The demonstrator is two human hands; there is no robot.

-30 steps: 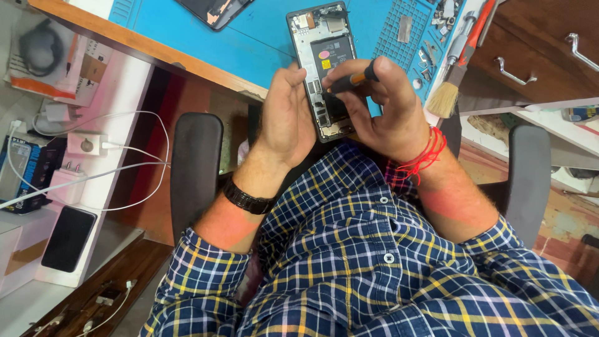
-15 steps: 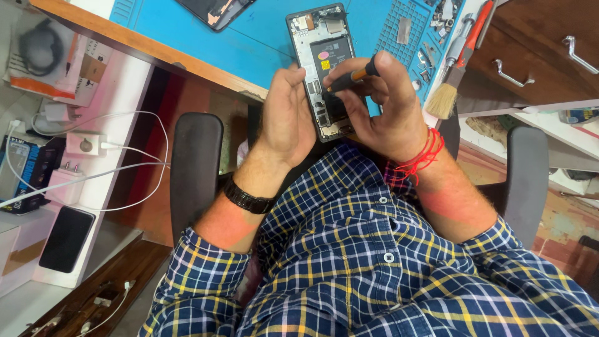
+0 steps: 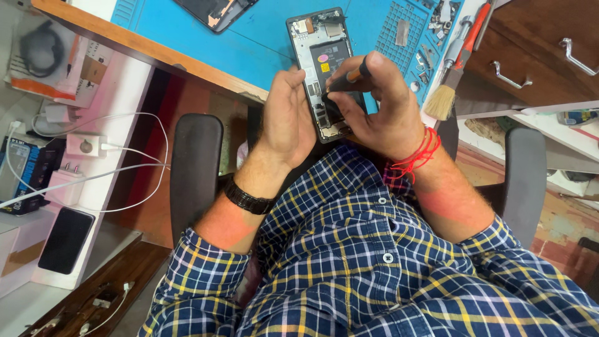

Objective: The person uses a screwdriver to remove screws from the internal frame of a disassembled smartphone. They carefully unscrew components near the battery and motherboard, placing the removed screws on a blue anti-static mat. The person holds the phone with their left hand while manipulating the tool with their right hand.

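While steadying the opened phone [image 3: 324,68] at the blue mat's [image 3: 249,37] near edge, left hand [image 3: 284,118] clasps its side. Right hand [image 3: 374,106] pinches a small screwdriver [image 3: 346,78], tip shifted slightly, probably onto a screw; otherwise unchanged.

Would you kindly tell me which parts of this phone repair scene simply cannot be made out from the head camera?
- Head view: the lower end of the opened phone is hidden by the left hand and right hand.
- The screwdriver tip is covered by the right fingers, so its contact point is unclear.
- The second phone is cut off by the top edge.
- The small parts on the blue mat are too small to identify.
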